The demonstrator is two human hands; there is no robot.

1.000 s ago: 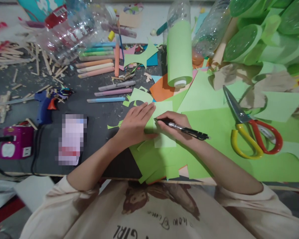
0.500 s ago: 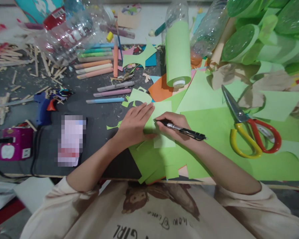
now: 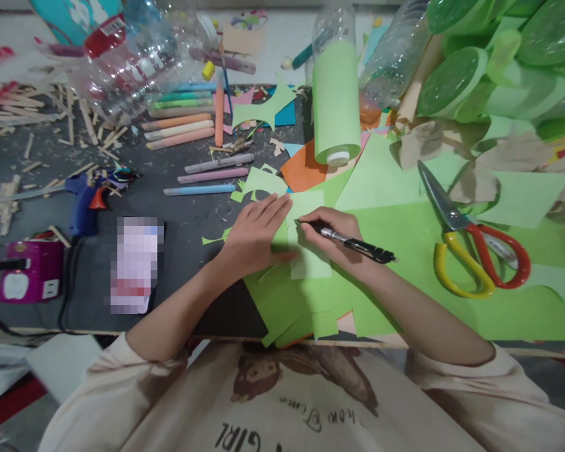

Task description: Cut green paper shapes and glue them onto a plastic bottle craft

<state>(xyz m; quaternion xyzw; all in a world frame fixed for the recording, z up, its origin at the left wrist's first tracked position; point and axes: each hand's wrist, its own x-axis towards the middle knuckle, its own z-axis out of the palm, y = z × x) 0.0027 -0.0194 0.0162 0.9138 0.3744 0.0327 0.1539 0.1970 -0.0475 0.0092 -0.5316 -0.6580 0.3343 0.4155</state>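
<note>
Right hand (image 3: 334, 235): fingers pinch a black pen (image 3: 358, 246), tip over the upper left part of a pale green paper rectangle (image 3: 313, 267); contact unclear. Left hand (image 3: 252, 235) lies palm down, four fingers straight and close together, thumb out toward the pen hand, fingertips at the rectangle's left edge. Rectangle sits between the hands, on darker green paper sheets (image 3: 381, 301) on the worktop (image 3: 179, 229).

Just beyond: a green-wrapped bottle (image 3: 336, 100) lies with its white cap toward the person; wrap hides most of the inside. Behind it to the right, a clear plastic bottle (image 3: 398, 56), see-through, contents not readable. Far right, a heap of green-papered plastic cups or bottle pieces (image 3: 452, 81), one round clear end facing out. Far left, a clear bottle with a red label (image 3: 136, 72) on its side, near felt-tip markers (image 3: 181, 129). Scissors (image 3: 454, 216) right of the pen hand, blades shut; glue gun (image 3: 82, 204) left.
</note>
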